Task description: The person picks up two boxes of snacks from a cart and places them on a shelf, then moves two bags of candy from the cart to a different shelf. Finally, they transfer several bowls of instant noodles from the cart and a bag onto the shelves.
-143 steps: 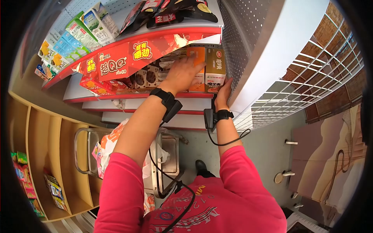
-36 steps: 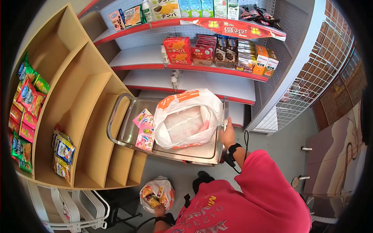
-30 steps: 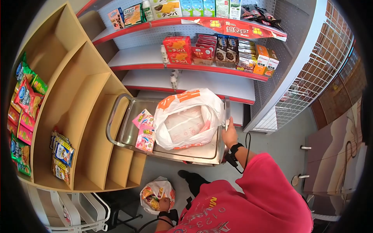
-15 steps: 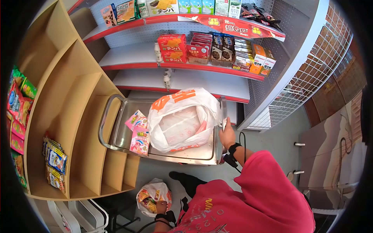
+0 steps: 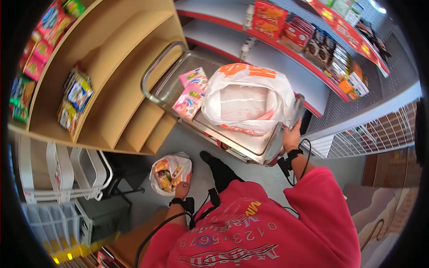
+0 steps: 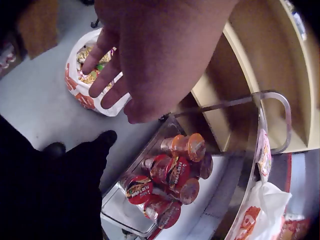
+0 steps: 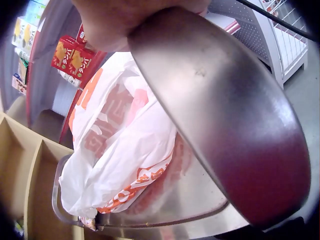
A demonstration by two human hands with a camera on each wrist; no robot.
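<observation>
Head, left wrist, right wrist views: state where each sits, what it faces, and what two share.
Head: worn on the head, looking forward and down at the steel cart and shelves; pink shirt, left grip and right grip show.
Left wrist: on that wrist, looking past the left grip at the floor bag and lidded cups; trousered legs show.
Right wrist: on that wrist, looking along the cart handle at the white bag; part of the right grip shows.
Head and left wrist share the floor bag.

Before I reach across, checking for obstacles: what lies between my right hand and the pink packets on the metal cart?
In the head view, a big white plastic bag with orange print sits between your right hand and the packets.
</observation>
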